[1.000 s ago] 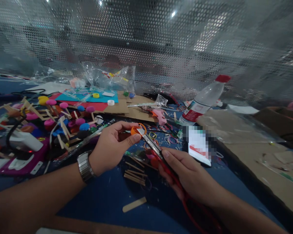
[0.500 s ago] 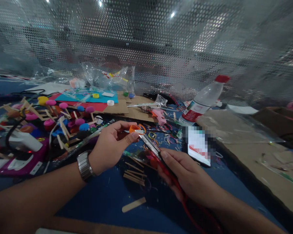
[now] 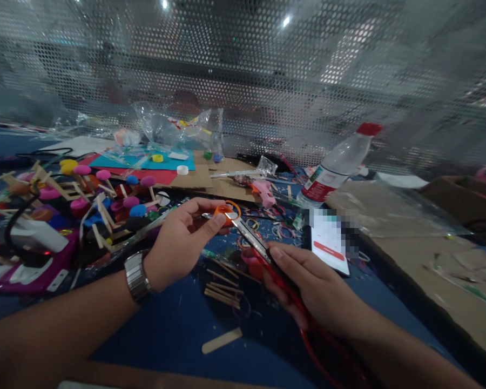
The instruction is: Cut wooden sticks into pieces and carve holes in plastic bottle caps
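Observation:
My left hand [image 3: 182,243], with a metal watch on the wrist, pinches a small orange bottle cap [image 3: 225,212] between thumb and fingers. My right hand [image 3: 311,292] is closed on red-handled scissors [image 3: 254,243], whose blades reach up to the cap and touch it. Both hands hover over a blue table [image 3: 178,329] littered with scraps. Wooden sticks [image 3: 222,289] lie just below the hands.
Left stands a pile of colourful caps and sticks [image 3: 101,200] and a purple glue gun [image 3: 32,259]. A phone [image 3: 328,243] lies right of the scissors, a red-capped plastic bottle [image 3: 340,162] behind it. Cardboard [image 3: 421,254] covers the right side. Plastic bags [image 3: 178,129] and perforated mesh stand at the back.
The scissor blades have shifted slightly on the orange cap; my left hand has moved a little up and left. My right hand stays closed on the handles.

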`<state>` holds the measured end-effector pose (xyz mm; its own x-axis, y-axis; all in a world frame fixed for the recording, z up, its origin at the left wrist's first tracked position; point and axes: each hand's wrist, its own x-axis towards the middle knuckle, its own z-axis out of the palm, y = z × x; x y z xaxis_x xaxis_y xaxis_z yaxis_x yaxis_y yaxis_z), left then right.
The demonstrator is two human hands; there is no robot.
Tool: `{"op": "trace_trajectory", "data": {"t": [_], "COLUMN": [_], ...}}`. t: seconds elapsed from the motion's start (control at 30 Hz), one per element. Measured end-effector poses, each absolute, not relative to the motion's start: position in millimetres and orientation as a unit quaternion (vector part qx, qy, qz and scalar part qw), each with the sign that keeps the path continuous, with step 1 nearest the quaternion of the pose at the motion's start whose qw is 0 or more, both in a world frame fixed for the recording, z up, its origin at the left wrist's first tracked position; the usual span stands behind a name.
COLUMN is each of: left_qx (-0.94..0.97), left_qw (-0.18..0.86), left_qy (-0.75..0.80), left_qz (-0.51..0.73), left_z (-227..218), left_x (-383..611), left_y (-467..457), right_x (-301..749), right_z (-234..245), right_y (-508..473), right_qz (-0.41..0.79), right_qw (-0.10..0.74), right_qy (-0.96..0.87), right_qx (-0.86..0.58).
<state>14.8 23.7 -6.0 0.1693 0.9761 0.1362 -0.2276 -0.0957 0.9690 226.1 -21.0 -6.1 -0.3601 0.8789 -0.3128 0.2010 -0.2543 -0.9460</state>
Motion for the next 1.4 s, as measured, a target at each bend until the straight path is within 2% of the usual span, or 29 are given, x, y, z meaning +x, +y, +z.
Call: {"op": "trace_trajectory", "data": {"t": [0.67, 1.4], "left_qx": [0.558, 0.552], "left_qw": [0.518, 0.516], "left_qy": [0.374, 0.376], "left_qz": [0.53, 0.536], "left_z": [-4.1, -6.0], "left_x": [13.6, 13.5], "left_y": [22.1, 21.6], "right_x": [224.5, 226.0], "right_z": [-4.1, -7.0], "right_y": [-21.4, -24.2], "right_qz": [0.624, 0.624], "right_qw": [0.257, 0.255], "right_qy": [-0.552, -0.563], "right_qx": [-0.49, -0.479]}}
